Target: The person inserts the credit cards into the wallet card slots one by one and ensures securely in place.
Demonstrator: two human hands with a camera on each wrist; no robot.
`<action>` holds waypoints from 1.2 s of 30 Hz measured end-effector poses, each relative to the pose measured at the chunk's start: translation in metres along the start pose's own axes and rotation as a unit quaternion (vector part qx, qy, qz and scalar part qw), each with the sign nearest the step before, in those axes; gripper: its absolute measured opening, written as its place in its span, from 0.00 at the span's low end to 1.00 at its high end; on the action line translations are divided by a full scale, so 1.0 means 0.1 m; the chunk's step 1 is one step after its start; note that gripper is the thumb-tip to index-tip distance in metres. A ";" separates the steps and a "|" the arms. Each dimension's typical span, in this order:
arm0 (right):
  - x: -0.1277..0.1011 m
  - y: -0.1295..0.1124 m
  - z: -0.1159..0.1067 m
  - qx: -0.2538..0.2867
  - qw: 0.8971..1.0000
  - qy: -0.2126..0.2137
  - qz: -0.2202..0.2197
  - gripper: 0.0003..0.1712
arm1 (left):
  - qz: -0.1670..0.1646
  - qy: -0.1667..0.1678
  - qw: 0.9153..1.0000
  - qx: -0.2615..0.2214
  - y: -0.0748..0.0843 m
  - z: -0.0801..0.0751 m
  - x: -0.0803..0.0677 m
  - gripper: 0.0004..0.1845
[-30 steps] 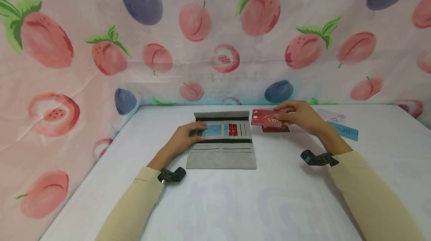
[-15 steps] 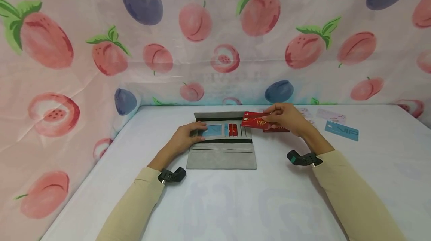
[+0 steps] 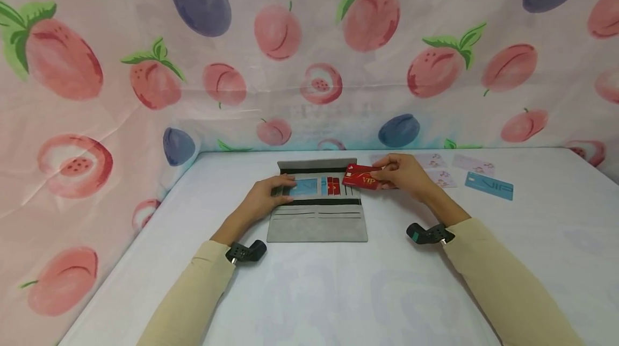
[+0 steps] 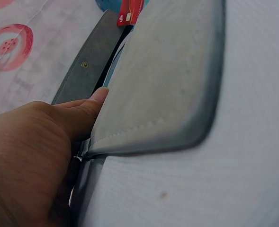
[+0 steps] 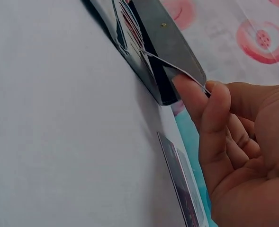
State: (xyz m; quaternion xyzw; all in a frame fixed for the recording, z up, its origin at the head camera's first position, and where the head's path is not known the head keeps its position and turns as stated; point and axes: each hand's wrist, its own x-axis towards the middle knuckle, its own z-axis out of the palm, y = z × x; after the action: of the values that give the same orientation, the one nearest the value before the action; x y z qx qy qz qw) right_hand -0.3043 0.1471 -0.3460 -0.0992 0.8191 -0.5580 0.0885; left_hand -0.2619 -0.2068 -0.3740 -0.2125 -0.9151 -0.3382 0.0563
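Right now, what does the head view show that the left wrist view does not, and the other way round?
Only the head view shows the right hand pinching the red VIP card, the blue card lying on the table, and the fruit-print cloth. Only the left wrist view shows the wallet's snap button. Both show the left hand on the grey wallet and the red VIP card.

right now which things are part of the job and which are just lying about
In hand: grey wallet, held open by the left hand; red VIP card, pinched by the right hand at the wallet's slots.

Lying about: blue card; pale cards behind the right hand.
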 end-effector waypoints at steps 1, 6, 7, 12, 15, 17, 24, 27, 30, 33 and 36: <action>0.00 0.00 0.01 -0.001 1.000 0.002 -0.001 0.21 | 0.001 0.000 1.000 0.000 0.00 0.00 0.00 0.20; 0.02 -0.01 0.07 0.000 1.000 0.004 -0.003 0.20 | 0.002 0.000 1.000 0.000 0.00 0.00 0.01 0.20; 0.02 0.00 0.08 0.000 1.000 0.004 -0.003 0.20 | 0.002 0.000 1.000 0.000 0.00 0.00 0.01 0.20; 0.02 -0.01 0.10 0.000 1.000 -0.012 0.002 0.20 | -0.001 0.000 1.000 0.004 0.01 -0.01 0.01 0.20; 0.02 -0.01 0.09 0.006 1.000 -0.024 0.018 0.20 | -0.002 0.000 1.000 0.003 0.02 -0.02 0.00 0.20; 0.02 -0.02 0.09 0.013 0.999 -0.034 0.029 0.21 | 0.001 0.000 1.000 0.004 0.02 -0.03 0.00 0.20; 0.02 0.00 0.10 0.037 0.997 -0.040 0.063 0.21 | -0.002 -0.003 1.000 -0.006 0.02 -0.03 0.00 0.20; 0.01 0.00 0.11 0.036 0.996 -0.033 0.069 0.20 | 0.001 -0.003 1.000 -0.004 0.02 -0.03 0.00 0.20; 0.00 -0.01 0.12 0.039 0.996 -0.023 0.081 0.19 | 0.002 -0.003 1.000 -0.004 0.03 -0.02 0.00 0.20; 0.00 -0.01 0.14 0.058 0.994 -0.010 0.089 0.18 | 0.000 -0.006 1.000 -0.008 0.03 -0.02 0.00 0.20; -0.01 -0.02 0.16 0.068 0.994 0.005 0.087 0.17 | -0.001 -0.007 1.000 -0.010 0.03 -0.02 0.00 0.20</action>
State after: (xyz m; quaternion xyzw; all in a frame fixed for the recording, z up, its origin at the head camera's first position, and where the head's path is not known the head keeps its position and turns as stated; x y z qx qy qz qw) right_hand -0.2995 0.1325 -0.3498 -0.0185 0.7852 -0.6031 0.1395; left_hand -0.2609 -0.2060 -0.3711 -0.2142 -0.9123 -0.3458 0.0470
